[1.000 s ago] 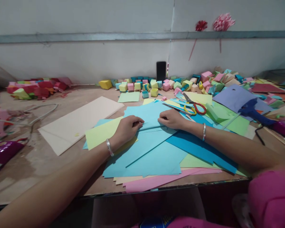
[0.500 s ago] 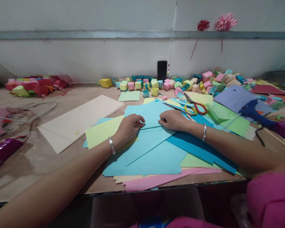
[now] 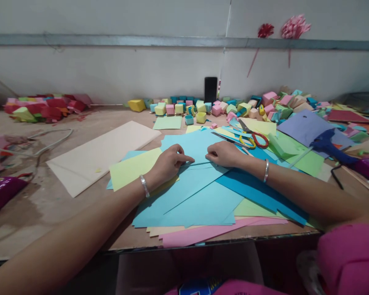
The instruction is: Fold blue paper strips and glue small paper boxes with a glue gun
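A light blue sheet of paper (image 3: 187, 141) lies on a pile of paper, its near edge running between my two hands as a narrow fold or roll. My left hand (image 3: 171, 160) is closed at the left part of that edge, thumb and fingers together, index finger stretched along it. On the right, my right hand (image 3: 224, 155) is curled closed on the same edge; its fingertips are partly hidden. More light blue sheets (image 3: 199, 200) lie under and in front of the hands. Beside my left wrist is a yellow sheet (image 3: 132, 168).
Scissors (image 3: 258, 139) with red and yellow handles lie beyond my right hand. A blue glue gun (image 3: 332, 147) rests at right. Small paper boxes (image 3: 178, 108) line the back, near an upright phone (image 3: 210, 89). A cream sheet (image 3: 101, 157) lies left, by a purple device (image 3: 6, 192).
My left hand has slid slightly right along the paper's edge, and its index finger now points further toward my right hand. The right hand stays almost in place.
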The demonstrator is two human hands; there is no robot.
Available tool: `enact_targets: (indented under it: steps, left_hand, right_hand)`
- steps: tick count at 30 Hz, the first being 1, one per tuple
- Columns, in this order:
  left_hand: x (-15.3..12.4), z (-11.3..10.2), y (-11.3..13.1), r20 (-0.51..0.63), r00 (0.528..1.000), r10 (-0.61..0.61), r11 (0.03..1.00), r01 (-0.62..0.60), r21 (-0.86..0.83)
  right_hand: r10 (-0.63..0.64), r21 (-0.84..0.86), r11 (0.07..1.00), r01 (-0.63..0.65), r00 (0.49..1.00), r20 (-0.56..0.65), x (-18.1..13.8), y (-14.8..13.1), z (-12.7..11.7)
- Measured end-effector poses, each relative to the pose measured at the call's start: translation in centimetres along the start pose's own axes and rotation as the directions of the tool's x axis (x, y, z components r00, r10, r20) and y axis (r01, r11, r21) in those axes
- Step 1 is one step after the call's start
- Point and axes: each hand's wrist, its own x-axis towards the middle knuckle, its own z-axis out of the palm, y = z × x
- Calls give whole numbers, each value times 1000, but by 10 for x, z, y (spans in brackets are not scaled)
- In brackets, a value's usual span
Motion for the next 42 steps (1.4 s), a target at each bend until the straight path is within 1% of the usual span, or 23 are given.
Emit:
enact_targets:
  steps: [3, 5, 7, 8, 9, 11, 12, 13, 14, 15, 19, 21, 23, 26, 28, 30, 32, 34, 37, 42]
  left_hand:
    - [1, 1, -3, 7, 999, 38, 999, -38, 15]
    - [1, 1, -4, 8, 999, 31, 999, -31, 26]
    - [1, 1, -4, 13, 1000, 25, 999, -26, 21]
    - [1, 1, -3, 15, 999, 29, 999, -29, 17]
    - [1, 1, -3, 13, 999, 34, 999, -34, 14]
    - [1, 1, -3, 6, 999, 49, 999, -49, 15]
    - [1, 1, -3, 3, 999, 54, 998, -54, 17]
    - [1, 1, -3, 0, 998, 58, 998, -58, 19]
    - [1, 0, -3, 1, 998, 61, 998, -61, 21]
    - [1, 0, -3, 4, 998, 64, 998, -64, 21]
    - [0, -2, -1, 13, 998, 67, 998, -67, 13]
    - [0, -2, 0, 15, 998, 63, 998, -63, 5]
    - [1, -2, -1, 17, 998, 64, 998, -64, -7]
    - [1, -1, -3, 18, 996, 82, 997, -82, -7]
    - [0, -2, -3, 19, 995, 102, 993, -103, 50]
    - [-1, -4, 1, 17, 991, 132, 977, -133, 168]
    - [-2, -6, 9, 24, 983, 181, 936, -180, 303]
    - [-4, -6, 19, 84, 967, 239, 887, -253, 386]
    - [-5, -5, 28, 189, 939, 288, 832, -343, 436]
    - [-3, -9, 32, 214, 925, 313, 780, -379, 498]
  right_hand:
    - [6, 36, 999, -5, 999, -40, 1, 2, 2]
    - [-26, 55, 998, 32, 995, -100, 3, 3, 5]
    - [-121, 11, 992, 124, 979, -164, 3, 3, 6]
    - [-205, -48, 979, 200, 963, -174, 3, 2, 7]
    - [-308, -126, 949, 290, 937, -161, 2, 1, 6]
    - [-504, -280, 839, 467, 860, -77, -1, -3, 4]
    - [-569, -336, 779, 530, 822, -23, -4, -5, 2]
    - [-603, -378, 734, 565, 797, 21, -7, -7, 0]
    - [-610, -412, 709, 573, 791, 50, -10, -10, -2]
    - [-597, -441, 701, 561, 799, 69, -14, -14, -3]
    - [-478, -525, 709, 472, 868, 135, -33, -33, -3]
    - [-419, -544, 723, 427, 896, 147, -41, -42, -3]
    - [-332, -548, 748, 374, 926, 178, -45, -48, -6]
    - [-224, -542, 773, 328, 942, 251, -47, -50, -14]
    - [-225, -531, 775, 342, 935, 273, -45, -49, -19]
    - [-241, -531, 769, 357, 930, 278, -43, -48, -20]
    - [-238, -549, 758, 353, 932, 272, -42, -49, -19]
    - [-244, -558, 751, 353, 933, 263, -41, -49, -16]
    - [-259, -551, 757, 351, 936, 239, -41, -47, -12]
    - [-280, -531, 765, 363, 931, 233, -42, -43, -14]
